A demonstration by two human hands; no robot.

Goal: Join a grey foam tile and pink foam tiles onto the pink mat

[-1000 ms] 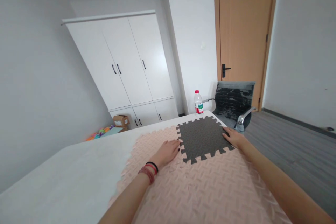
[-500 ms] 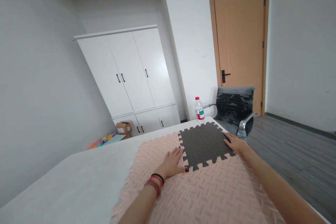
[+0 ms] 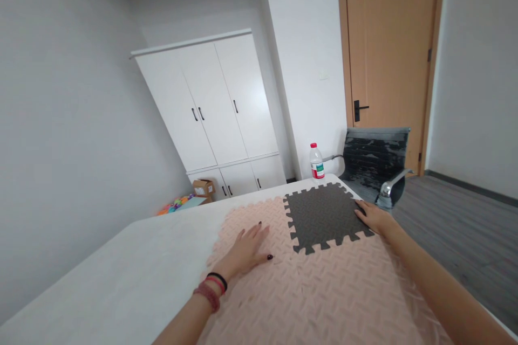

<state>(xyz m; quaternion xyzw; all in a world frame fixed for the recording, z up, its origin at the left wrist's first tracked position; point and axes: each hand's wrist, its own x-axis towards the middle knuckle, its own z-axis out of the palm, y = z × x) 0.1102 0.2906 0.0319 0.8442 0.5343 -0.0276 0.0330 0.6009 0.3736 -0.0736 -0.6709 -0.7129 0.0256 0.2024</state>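
Observation:
A dark grey foam puzzle tile [image 3: 324,215] is locked into a mat of pink foam tiles [image 3: 315,291] spread over a white table [image 3: 121,275]. My left hand [image 3: 246,248] lies flat on a pink tile a little left of the grey tile, fingers stretched and spread, holding nothing. My right hand [image 3: 374,217] rests palm down on the grey tile's right edge, fingers extended. Red and black bands circle my left wrist.
A water bottle [image 3: 317,161] with a red cap stands at the table's far edge. A black office chair [image 3: 374,164] sits beyond the table's right corner. White cabinets [image 3: 218,113], a cardboard box [image 3: 203,188], colourful toys and a wooden door [image 3: 388,54] line the back.
My left hand has slid left and toward me, away from the grey tile's left edge onto the pink tile. My right hand stays on the grey tile's right edge. The camera shifted slightly.

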